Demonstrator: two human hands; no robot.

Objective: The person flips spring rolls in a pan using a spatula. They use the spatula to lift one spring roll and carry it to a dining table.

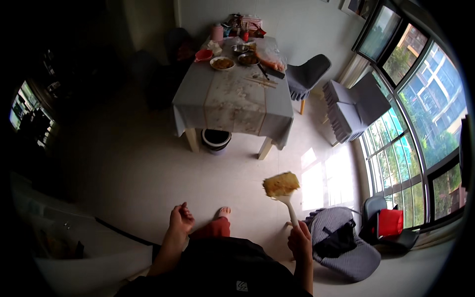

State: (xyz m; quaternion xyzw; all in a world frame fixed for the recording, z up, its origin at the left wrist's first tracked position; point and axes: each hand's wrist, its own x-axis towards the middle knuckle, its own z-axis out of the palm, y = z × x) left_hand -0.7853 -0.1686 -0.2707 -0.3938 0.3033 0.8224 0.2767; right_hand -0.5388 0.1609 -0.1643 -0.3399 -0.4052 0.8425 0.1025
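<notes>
My right hand (300, 239) is closed around the handle of a light-coloured spatula (291, 209). On the spatula's blade lies a browned, yellowish piece of flat food (281, 183), held out over the floor. My left hand (182, 218) is loosely curled in front of my body, and I see nothing in it. Ahead stands a dining table with a grey tablecloth (189, 92). Toward its far end are an oval plate of food (222, 63), metal bowls, a red bowl (203, 55), a clear plastic bag (272, 59) and chopsticks (261, 81).
A lined bin (216, 140) stands beneath the table's near edge. Grey covered chairs (310, 72) are to the table's right, near the windows. Close at my right is a grey padded chair (352, 256) with a black bag (336, 239). A counter (122, 245) edges the lower left.
</notes>
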